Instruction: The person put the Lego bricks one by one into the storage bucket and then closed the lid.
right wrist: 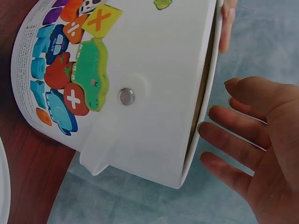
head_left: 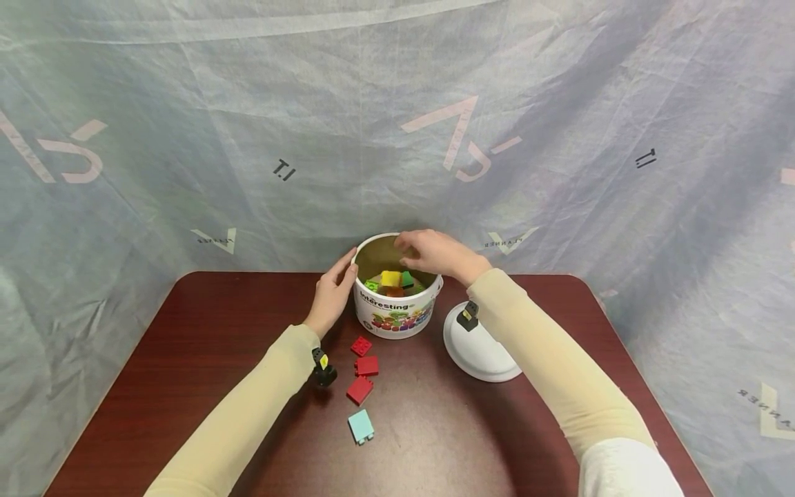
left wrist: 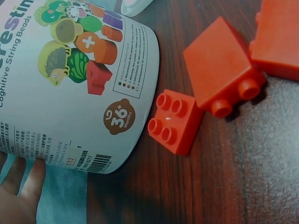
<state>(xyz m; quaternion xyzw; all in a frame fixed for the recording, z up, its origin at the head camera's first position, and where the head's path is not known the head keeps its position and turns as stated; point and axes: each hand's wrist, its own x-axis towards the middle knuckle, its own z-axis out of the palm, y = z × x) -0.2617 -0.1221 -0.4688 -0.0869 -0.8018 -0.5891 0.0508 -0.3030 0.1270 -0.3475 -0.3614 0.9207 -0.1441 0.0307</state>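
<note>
A white lidless bucket (head_left: 397, 317), printed with colourful toys, stands upright near the table's back edge. Yellow, green and orange blocks (head_left: 390, 279) show inside it. My left hand (head_left: 329, 297) rests against the bucket's left side at the rim; in the left wrist view its fingers (left wrist: 33, 184) lie nearly straight along the wall. Over the right part of the opening is my right hand (head_left: 437, 254), fingers loosely bent and apart, with nothing seen between them. Three red blocks (head_left: 366, 366) and a light blue block (head_left: 361, 426) lie on the table in front of the bucket.
A round white lid (head_left: 478, 355) lies right of the bucket, partly hidden under my right forearm. The dark red-brown table (head_left: 186, 359) ends at a grey cloth backdrop (head_left: 310, 138), which hangs close behind the bucket.
</note>
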